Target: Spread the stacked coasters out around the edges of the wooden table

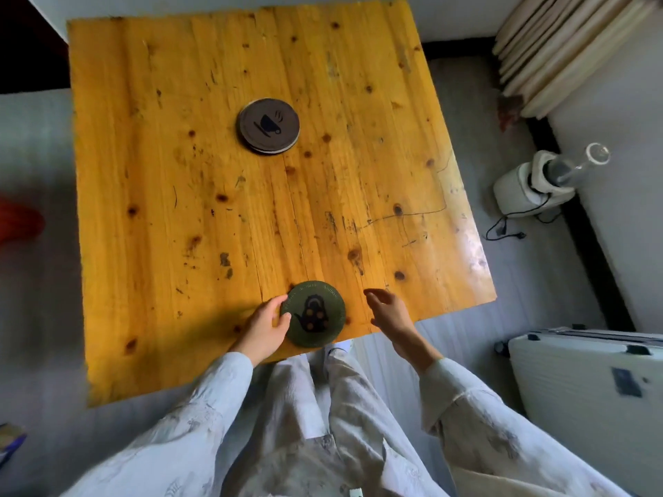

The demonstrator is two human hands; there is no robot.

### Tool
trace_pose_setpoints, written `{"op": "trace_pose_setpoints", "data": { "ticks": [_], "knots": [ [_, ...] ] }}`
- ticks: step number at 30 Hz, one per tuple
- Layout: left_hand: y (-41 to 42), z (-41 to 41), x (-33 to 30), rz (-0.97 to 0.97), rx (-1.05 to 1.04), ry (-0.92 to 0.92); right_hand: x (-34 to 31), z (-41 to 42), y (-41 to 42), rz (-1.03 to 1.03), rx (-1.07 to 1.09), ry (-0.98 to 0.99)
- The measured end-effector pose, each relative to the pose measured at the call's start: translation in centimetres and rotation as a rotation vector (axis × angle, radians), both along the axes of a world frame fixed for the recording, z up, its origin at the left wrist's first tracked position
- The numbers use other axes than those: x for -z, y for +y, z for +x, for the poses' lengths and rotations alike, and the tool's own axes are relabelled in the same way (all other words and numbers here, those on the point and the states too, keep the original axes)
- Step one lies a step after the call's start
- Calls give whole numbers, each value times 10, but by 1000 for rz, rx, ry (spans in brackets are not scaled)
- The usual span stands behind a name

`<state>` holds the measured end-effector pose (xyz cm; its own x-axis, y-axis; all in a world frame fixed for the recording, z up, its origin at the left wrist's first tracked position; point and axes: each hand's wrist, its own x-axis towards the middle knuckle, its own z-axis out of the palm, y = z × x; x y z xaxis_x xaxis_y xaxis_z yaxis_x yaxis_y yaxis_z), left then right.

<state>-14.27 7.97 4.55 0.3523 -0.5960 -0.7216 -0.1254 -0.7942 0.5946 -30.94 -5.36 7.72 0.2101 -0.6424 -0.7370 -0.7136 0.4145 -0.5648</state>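
A stack of round coasters (268,126), the top one brown with a steaming-cup picture, lies near the middle of the wooden table (179,174). A single dark green coaster (315,314) with a teapot picture lies flat at the table's near edge. My left hand (264,327) rests against its left rim, thumb and fingers on the edge. My right hand (389,313) hovers just right of it, fingers apart, holding nothing.
A white appliance with a glass jar (538,181) and its cord sits on the floor to the right. A white suitcase (588,382) lies at lower right, and curtains (567,55) hang at upper right. Something red (18,220) is at the left.
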Motion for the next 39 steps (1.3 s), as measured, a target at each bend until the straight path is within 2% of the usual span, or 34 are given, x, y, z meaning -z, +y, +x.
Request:
{"op": "trace_pose_setpoints", "data": {
  "ticks": [5,10,21,25,31,39],
  "knots": [
    [-30,2,-33,-108,137,-92,-32,-43,-15,-13,74,-66],
    [-68,-44,-70,-279,183,-125,-63,-104,-45,-87,169,-154],
    [-179,-249,-114,-495,90,-195,-107,-289,-133,-262,246,-259],
    [-209,-309,-120,-527,111,-179,-114,-338,-156,-262,249,-270],
    [-260,-343,-119,-522,76,-170,-115,-371,-216,-250,217,-264],
    [-357,-336,-99,-517,-51,-184,-112,-350,-337,-252,55,-267]
  ]
}}
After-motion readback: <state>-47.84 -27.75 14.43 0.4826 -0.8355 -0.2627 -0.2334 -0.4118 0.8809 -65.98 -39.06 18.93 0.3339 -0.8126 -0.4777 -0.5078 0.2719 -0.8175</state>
